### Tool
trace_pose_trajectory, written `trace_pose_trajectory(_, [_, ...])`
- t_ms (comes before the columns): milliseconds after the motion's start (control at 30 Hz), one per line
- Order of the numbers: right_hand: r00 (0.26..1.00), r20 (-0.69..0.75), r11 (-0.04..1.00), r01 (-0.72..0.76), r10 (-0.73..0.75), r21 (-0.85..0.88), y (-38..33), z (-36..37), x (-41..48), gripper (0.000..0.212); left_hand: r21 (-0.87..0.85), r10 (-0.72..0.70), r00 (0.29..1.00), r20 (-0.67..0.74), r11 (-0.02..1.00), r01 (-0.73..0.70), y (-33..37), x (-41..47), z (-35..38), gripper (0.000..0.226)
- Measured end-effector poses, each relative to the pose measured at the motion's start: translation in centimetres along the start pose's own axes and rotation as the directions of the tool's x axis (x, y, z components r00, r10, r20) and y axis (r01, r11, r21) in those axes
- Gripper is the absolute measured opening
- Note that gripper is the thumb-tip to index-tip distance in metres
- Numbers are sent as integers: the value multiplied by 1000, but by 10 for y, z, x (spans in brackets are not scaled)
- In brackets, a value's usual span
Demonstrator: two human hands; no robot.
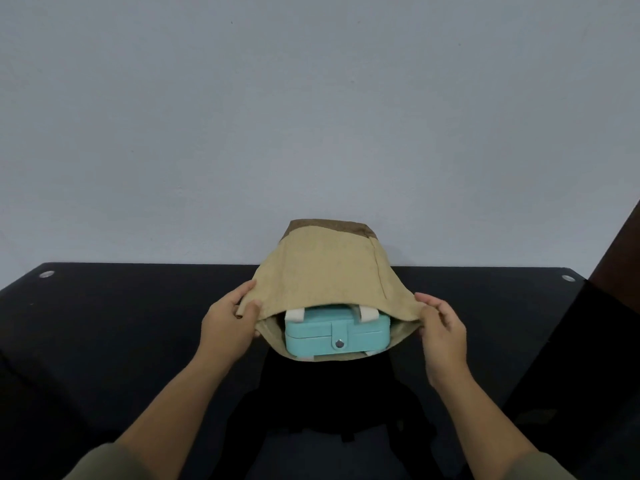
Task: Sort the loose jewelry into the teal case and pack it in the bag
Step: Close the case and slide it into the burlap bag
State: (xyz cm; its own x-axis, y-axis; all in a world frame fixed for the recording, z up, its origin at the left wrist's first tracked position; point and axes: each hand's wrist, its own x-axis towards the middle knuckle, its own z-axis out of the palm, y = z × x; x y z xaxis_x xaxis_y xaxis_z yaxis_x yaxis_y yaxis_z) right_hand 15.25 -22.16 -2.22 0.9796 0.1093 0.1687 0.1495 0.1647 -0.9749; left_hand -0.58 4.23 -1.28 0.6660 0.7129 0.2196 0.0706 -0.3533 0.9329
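One tan bag point(325, 271) lies at the far edge of the one black table point(138, 306). One teal case point(336, 332) sits in its mouth and bears one metal snap point(339, 344). Two white straps point(295, 314) show above the case. Two hands grip the bag's opening, a left hand point(230, 323) and a right hand point(443, 327). Two round metal fittings point(46, 274) sit at the table's far corners, one at each.

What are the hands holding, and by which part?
The bag, by the rim of its mouth: left hand grips the left edge, right hand the right edge. The case lies inside.
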Motion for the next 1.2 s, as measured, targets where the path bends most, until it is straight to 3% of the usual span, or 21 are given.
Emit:
trace_pose_trajectory(100, [978,158,990,129,-138,64,1,-4,-6,43,-83,100,994,50,992,-96,1,-7,3,31])
trace_pose_trajectory(167, [953,224,968,231,-206,-94,5,-6,-8,63,-163,140,979,147,980,-116,-3,-13,0,42])
trace_pose_trajectory(267, [876,274,763,480,-396,-433,14,-10,-3,73,-3,290,932,216,955,-296,-11,-18,-5,73])
trace_pose_trajectory(367, [775,374,571,630,-510,-526,28,-14,5,67,128,393,894,213,896,-425,-15,-16,-3,72])
trace_pose_trajectory(600, [763,458,468,644,-456,-605,61,-25,1,55,243,437,864,250,835,-493,-43,-16,-1,61])
trace_pose_trajectory(700, [722,489,363,679,-490,-638,64,-32,6,41,448,543,808,228,678,-582,-55,-12,-6,52])
trace_pose_trajectory(800, [728,509,320,671,-460,-669,65,-42,11,29,618,573,769,283,504,-603,-68,-16,-13,49])
trace_pose_trajectory(900, [722,536,290,678,-438,-676,74,-51,10,29,664,662,659,358,316,-678,-80,-21,-18,13])
trace_pose_trajectory(1000, [755,525,335,649,-393,-683,75,-53,6,49,668,706,582,405,206,-715,-89,-18,-13,53])
trace_pose_trajectory(1133, [690,609,253,717,-391,-650,75,-52,5,56,644,688,577,441,205,-737,-99,-14,-11,42])
trace_pose_trajectory(1200, [681,615,273,727,-397,-629,75,-50,8,59,630,691,565,452,201,-750,-96,-14,-12,39])
